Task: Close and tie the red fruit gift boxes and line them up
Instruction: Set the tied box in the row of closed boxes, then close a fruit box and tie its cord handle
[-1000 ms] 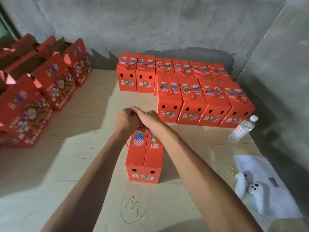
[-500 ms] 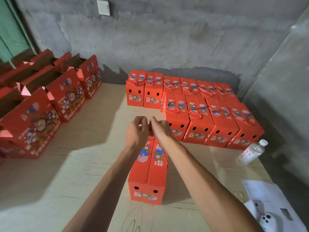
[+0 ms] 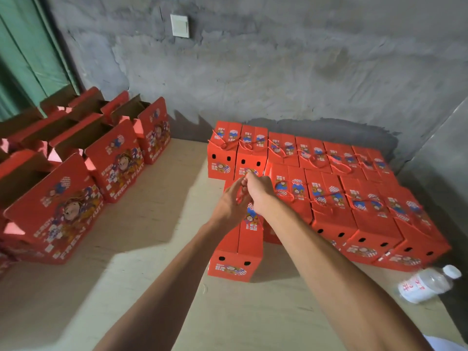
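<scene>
A closed red fruit gift box [image 3: 236,252] stands on the wooden table [image 3: 152,249], left of the front row of tied boxes [image 3: 354,214]. Above its far end, my left hand [image 3: 229,202] and my right hand [image 3: 258,192] meet, fingers curled around the box's red cord. The cord itself is mostly hidden between my fingers. A back row of tied boxes [image 3: 291,150] runs along the wall behind.
Several open, unclosed red boxes [image 3: 76,188] stand in a group at the left. A plastic water bottle [image 3: 428,283] lies at the right near the table edge. A white sheet [image 3: 445,344] peeks in at the bottom right. Grey walls close off the back and right.
The box has moved away from me toward the tied rows, with both hands staying at its top on the cord. The camera tilted up, showing more wall.
</scene>
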Tool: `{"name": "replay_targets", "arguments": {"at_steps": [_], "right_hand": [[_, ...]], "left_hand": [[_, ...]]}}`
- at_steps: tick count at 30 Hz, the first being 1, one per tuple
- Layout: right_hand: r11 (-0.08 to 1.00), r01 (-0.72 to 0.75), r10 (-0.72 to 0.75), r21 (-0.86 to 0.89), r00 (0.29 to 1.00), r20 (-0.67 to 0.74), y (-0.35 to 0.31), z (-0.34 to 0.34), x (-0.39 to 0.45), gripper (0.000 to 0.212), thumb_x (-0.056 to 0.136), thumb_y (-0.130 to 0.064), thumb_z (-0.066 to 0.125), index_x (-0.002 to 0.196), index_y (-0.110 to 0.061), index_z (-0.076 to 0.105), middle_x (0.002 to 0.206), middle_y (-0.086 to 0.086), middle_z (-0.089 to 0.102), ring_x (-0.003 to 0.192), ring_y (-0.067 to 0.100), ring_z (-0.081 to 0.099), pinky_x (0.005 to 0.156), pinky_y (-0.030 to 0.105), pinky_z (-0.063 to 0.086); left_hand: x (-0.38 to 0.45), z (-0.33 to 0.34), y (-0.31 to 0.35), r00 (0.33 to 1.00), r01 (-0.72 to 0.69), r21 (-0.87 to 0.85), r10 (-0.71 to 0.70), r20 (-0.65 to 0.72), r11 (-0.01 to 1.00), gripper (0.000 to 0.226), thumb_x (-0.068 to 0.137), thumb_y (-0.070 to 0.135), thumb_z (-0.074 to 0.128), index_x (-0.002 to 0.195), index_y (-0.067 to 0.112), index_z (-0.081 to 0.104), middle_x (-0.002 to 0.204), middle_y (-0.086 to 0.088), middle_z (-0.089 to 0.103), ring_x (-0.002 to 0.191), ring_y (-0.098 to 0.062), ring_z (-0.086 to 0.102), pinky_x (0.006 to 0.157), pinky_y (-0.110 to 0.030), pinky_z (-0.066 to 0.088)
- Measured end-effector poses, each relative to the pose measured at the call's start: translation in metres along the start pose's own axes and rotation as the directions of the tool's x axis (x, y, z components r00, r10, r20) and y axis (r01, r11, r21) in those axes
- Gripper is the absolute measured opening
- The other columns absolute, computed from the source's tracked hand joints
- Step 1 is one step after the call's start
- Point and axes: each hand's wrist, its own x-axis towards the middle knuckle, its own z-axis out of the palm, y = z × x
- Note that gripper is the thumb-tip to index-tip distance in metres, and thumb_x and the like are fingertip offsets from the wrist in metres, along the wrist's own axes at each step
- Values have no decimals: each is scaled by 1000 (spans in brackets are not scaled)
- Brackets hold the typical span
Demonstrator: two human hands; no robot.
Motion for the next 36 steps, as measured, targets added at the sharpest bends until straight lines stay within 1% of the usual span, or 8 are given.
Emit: {"name": "replay_targets", "arguments": {"at_steps": [6, 9, 16, 21, 25, 29, 32, 36], "right_hand": [[998, 56, -56, -13, 998, -2, -42, 11, 75, 32, 90, -13, 46, 61, -10, 58, 55, 6, 57, 49, 19, 50, 55, 26, 39], [998, 65, -65, -7, 998, -1, -55, 12, 113, 31, 89, -11, 45, 62, -10, 58, 59, 7, 58, 53, 20, 51, 58, 29, 41], [994, 102, -101, -41, 994, 27, -45, 8, 176, 29, 91, -8, 47, 66, -8, 62, 58, 3, 60, 53, 17, 53, 70, 37, 51], [988, 133, -129, -80, 991, 44, -26, 7, 179, 24, 89, -8, 53, 70, -6, 67, 70, 8, 68, 55, 17, 58, 58, 29, 48], [934, 176, -177, -311, 984, 25, -27, 1, 168, 26, 92, -16, 56, 77, 3, 65, 66, 12, 63, 59, 21, 54, 58, 28, 40], [828, 234, -228, -509, 971, 76, -32, -12, 138, 33, 101, -20, 47, 71, -10, 58, 59, -1, 54, 50, 13, 48, 47, 25, 30], [800, 332, -325, -499, 940, 105, -37, -22, 102, 39, 101, -24, 47, 65, -18, 60, 55, -9, 54, 50, 10, 53, 46, 22, 31], [805, 506, -452, -311, 861, 233, -25, -21, 52, 17, 96, -30, 60, 99, -21, 74, 88, -12, 72, 79, 2, 66, 64, 18, 46]], "left_hand": [[77, 15, -23, 994, 97, 155, -104, 38, 983, 55, 103, 28, 49, 154, 32, 33, 141, -3, 58, 119, -32, 59, 94, -45, 52], [117, 28, -27, 985, 158, 176, -167, 38, 972, 60, 102, 33, 48, 157, 32, 25, 145, -11, 54, 123, -37, 58, 98, -55, 50], [164, 66, -49, 966, 227, 230, -249, 71, 946, 75, 102, 38, 49, 162, 29, 5, 162, -9, 32, 143, -39, 38, 113, -58, 34], [148, 91, -63, 944, 306, 302, -329, 25, 903, 72, 103, 37, 43, 162, 33, 2, 158, -9, 38, 146, -32, 31, 119, -47, 20], [140, 83, -52, 978, 206, 159, -207, -16, 965, 57, 100, 23, 50, 154, 18, 33, 140, -12, 55, 131, -36, 48, 107, -53, 39], [122, 57, -22, 992, 31, 97, -19, -122, 995, 45, 95, 12, 56, 139, 9, 52, 132, -9, 61, 124, -28, 53, 101, -42, 44], [100, 38, 2, 985, -23, 60, 33, -171, 998, 38, 96, 12, 54, 134, 10, 58, 128, -7, 64, 121, -24, 57, 98, -38, 47], [42, 3, 5, 969, -100, -42, 87, -230, 994, 31, 99, 15, 52, 128, 19, 63, 123, 5, 67, 111, -11, 63, 91, -34, 55]]}}
